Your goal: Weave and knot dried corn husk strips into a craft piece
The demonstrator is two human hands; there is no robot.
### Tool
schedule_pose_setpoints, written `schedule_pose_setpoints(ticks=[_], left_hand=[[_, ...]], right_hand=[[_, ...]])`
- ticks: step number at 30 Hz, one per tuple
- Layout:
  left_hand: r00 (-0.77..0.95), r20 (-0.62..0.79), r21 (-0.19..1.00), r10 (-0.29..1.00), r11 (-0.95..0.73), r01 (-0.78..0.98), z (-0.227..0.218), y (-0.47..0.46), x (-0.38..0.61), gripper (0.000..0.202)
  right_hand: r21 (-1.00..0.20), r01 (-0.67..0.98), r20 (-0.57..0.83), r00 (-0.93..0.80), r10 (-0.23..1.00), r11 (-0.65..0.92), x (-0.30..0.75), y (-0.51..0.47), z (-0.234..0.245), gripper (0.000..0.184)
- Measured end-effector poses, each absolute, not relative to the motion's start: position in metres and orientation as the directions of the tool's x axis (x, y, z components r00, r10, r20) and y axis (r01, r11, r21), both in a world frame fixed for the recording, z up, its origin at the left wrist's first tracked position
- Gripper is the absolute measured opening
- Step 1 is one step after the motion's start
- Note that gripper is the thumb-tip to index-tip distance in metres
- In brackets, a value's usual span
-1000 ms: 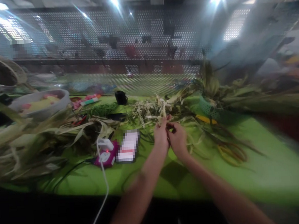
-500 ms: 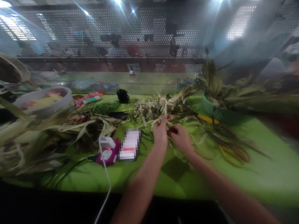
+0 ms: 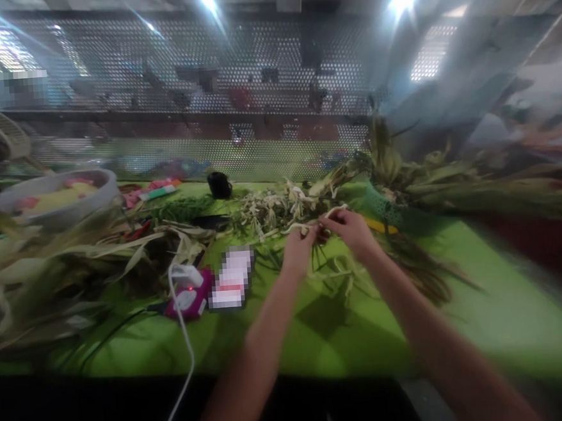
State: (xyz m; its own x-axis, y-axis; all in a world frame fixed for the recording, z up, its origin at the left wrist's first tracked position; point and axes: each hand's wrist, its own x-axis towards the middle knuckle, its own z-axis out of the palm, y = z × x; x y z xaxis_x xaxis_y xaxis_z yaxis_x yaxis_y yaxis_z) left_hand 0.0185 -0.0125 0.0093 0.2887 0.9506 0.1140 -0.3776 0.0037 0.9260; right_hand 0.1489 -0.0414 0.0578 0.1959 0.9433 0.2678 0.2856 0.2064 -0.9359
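Observation:
Over the green table, my left hand and my right hand are close together, thumbs and fingers pinched. Between them runs a pale husk strip, bent in a curve above the fingertips; its lower part is hidden by the fingers. Just behind lies a heap of pale, twisted husk pieces. Thin green strips are scattered beneath and to the right of my hands. A yellow-handled tool lies partly hidden beyond my right wrist.
Dry corn husks pile up at left. A phone lies beside a purple power block with a white charger and cable. Behind stand a black cup and a pale tub. A green basket stands at right.
My right hand has risen from below my left hand to beside it, now at the strip. The strip, upright before, is now curved across both hands. The view has shifted slightly right.

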Motion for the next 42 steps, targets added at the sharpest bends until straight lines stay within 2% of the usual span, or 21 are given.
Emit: schedule_pose_setpoints(ticks=[6, 10, 12, 15, 18, 24, 29, 33, 36, 38, 40, 42], left_hand=[[0.353, 0.177, 0.957, 0.919, -0.076, -0.281, 0.011, -0.013, 0.017, 0.034], [0.303, 0.109, 0.937, 0.947, 0.004, -0.35, 0.009, -0.011, 0.016, 0.035], [0.241, 0.036, 0.902, 0.97, 0.072, -0.426, 0.007, -0.01, 0.016, 0.038], [0.213, -0.02, 0.863, 0.977, 0.125, -0.489, 0.006, -0.01, 0.017, 0.04], [0.196, -0.035, 0.852, 0.98, 0.132, -0.507, 0.005, -0.01, 0.017, 0.04], [0.209, 0.006, 0.869, 0.978, 0.099, -0.485, 0.001, -0.007, 0.018, 0.038], [0.212, -0.003, 0.961, 0.977, 0.061, -0.27, 0.001, -0.004, 0.01, 0.038], [0.207, 0.039, 0.984, 0.977, -0.001, -0.181, 0.007, -0.003, 0.002, 0.038], [0.232, 0.07, 0.992, 0.97, -0.044, -0.114, 0.011, -0.003, 0.0, 0.038], [0.232, 0.103, 0.994, 0.967, -0.091, -0.065, 0.012, -0.004, 0.001, 0.039], [0.245, 0.142, 0.989, 0.959, -0.129, -0.069, 0.011, -0.005, 0.005, 0.039], [0.275, 0.161, 0.984, 0.948, -0.132, -0.123, 0.011, -0.007, 0.01, 0.038]], right_hand=[[-0.921, 0.306, 0.339, 0.323, 0.884, 0.241, 0.154, -0.033, 0.057, 0.037], [-0.889, 0.383, 0.379, 0.307, 0.873, 0.251, 0.153, -0.042, 0.051, 0.033], [-0.83, 0.504, 0.407, 0.252, 0.878, 0.24, 0.149, -0.051, 0.048, 0.03], [-0.658, 0.711, 0.454, 0.113, 0.884, 0.247, 0.143, -0.061, 0.043, 0.022], [-0.542, 0.803, 0.481, 0.055, 0.875, 0.247, 0.139, -0.064, 0.039, 0.01], [-0.481, 0.846, 0.48, 0.034, 0.877, 0.23, 0.14, -0.058, 0.035, 0.012], [-0.583, 0.771, 0.469, 0.06, 0.881, 0.258, 0.156, -0.055, 0.038, 0.014], [-0.556, 0.8, 0.503, 0.107, 0.858, 0.226, 0.176, -0.057, 0.038, 0.015], [-0.49, 0.845, 0.548, 0.11, 0.829, 0.212, 0.178, -0.062, 0.045, 0.012], [-0.404, 0.882, 0.613, 0.062, 0.788, 0.244, 0.172, -0.065, 0.056, 0.012], [-0.297, 0.896, 0.66, -0.059, 0.749, 0.332, 0.162, -0.064, 0.069, 0.019], [-0.223, 0.884, 0.621, -0.196, 0.759, 0.411, 0.152, -0.058, 0.08, 0.016]])
